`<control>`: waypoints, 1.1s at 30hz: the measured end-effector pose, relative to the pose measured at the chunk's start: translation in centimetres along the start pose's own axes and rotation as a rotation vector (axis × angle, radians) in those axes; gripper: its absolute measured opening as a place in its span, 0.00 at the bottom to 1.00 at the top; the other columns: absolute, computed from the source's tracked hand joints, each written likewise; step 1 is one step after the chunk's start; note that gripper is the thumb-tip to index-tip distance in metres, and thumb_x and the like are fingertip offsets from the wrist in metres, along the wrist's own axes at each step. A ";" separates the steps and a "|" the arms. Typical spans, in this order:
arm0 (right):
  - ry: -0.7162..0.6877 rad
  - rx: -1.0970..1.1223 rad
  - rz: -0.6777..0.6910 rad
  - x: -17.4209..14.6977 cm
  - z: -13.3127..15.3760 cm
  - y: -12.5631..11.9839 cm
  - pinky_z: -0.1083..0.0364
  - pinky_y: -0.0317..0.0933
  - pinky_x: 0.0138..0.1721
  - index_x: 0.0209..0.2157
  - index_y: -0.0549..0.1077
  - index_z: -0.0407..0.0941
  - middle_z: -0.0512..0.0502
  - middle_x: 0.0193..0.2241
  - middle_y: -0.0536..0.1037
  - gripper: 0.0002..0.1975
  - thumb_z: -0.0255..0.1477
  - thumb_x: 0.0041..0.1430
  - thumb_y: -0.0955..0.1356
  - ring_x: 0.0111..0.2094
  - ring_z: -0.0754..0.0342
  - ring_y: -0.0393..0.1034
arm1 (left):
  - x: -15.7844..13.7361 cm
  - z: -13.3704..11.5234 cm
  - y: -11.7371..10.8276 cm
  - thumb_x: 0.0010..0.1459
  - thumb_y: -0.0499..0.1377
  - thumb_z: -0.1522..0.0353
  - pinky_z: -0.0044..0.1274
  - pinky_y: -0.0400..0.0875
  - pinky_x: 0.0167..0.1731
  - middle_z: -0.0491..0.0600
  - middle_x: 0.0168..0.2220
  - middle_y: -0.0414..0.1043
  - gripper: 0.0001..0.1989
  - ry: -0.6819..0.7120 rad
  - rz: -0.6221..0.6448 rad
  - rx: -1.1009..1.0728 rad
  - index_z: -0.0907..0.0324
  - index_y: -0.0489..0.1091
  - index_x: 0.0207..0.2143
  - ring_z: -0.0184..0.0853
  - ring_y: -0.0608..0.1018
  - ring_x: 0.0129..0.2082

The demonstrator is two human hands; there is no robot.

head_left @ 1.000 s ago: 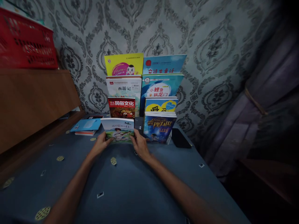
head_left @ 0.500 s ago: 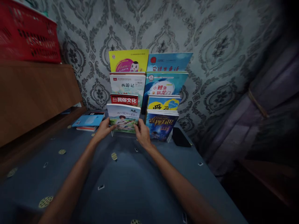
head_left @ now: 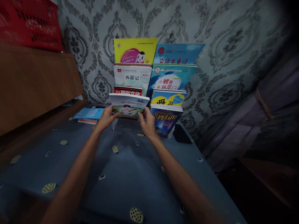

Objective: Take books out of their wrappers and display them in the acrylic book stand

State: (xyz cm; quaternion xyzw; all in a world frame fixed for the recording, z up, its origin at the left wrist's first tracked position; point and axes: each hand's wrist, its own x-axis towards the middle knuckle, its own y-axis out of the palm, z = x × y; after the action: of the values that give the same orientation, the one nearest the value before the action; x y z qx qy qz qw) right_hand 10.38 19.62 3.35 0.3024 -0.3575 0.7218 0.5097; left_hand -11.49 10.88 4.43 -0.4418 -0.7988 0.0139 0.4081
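Observation:
Between both hands is a paperback book [head_left: 129, 105] with a cartoon figure on its cover, tilted back and raised over the clear stand [head_left: 126, 124]. My left hand [head_left: 106, 117] grips its left edge, thumb on the cover. My right hand [head_left: 147, 122] grips the right edge the same way; the fingers behind are hidden. Behind it stand a red-titled book [head_left: 128, 91], a white book [head_left: 132, 77] and a yellow book [head_left: 135, 49] in rising tiers. To the right are a dark blue book [head_left: 166, 121], a blue-and-yellow book [head_left: 168, 98], a teal book [head_left: 173, 76] and a blue book [head_left: 178, 53].
A small stack of books [head_left: 87, 114] lies at the left beside a wooden cabinet [head_left: 37, 90] with a red basket [head_left: 35, 25] on top. A black flat object [head_left: 181, 134] lies right of the stand. Patterned cloth [head_left: 121, 174] covers the table; a curtain [head_left: 238, 124] hangs at the right.
Both hands have lifted the book and tipped it back, so the stand's clear front shows beneath it. The view has shifted slightly.

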 end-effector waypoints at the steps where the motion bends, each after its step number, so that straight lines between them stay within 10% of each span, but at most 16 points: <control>1: -0.001 0.004 -0.004 0.0 0.0 0.0 0.47 0.69 0.42 0.44 0.68 0.48 0.43 0.39 0.79 0.07 0.34 0.68 0.63 0.40 0.47 0.74 | 0.0 -0.1 0.0 0.52 0.64 0.64 0.37 0.74 0.51 0.54 0.47 0.80 0.20 0.011 -0.008 0.016 0.60 0.73 0.47 0.44 0.80 0.47; 26: -0.094 0.031 -0.012 1.5 0.5 -0.4 0.44 0.70 0.47 0.46 0.71 0.48 0.45 0.38 0.77 0.11 0.38 0.70 0.63 0.40 0.48 0.73 | 0.5 -0.4 0.5 0.57 0.62 0.68 0.28 0.75 0.38 0.50 0.40 0.79 0.12 0.177 -0.175 0.142 0.59 0.71 0.45 0.37 0.79 0.37; 33: -0.068 -0.019 0.008 2.0 0.8 -0.6 0.44 0.71 0.44 0.44 0.69 0.49 0.45 0.37 0.77 0.11 0.39 0.71 0.60 0.37 0.49 0.72 | 0.9 -0.6 0.8 0.61 0.61 0.65 0.33 0.73 0.49 0.53 0.48 0.77 0.19 0.150 -0.156 0.186 0.58 0.67 0.54 0.42 0.78 0.48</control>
State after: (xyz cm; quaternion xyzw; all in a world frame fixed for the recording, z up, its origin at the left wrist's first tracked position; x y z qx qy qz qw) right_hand 10.41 20.17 5.53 0.3206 -0.3825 0.7098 0.4972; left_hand -10.80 11.76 5.12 -0.3383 -0.7932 0.0233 0.5058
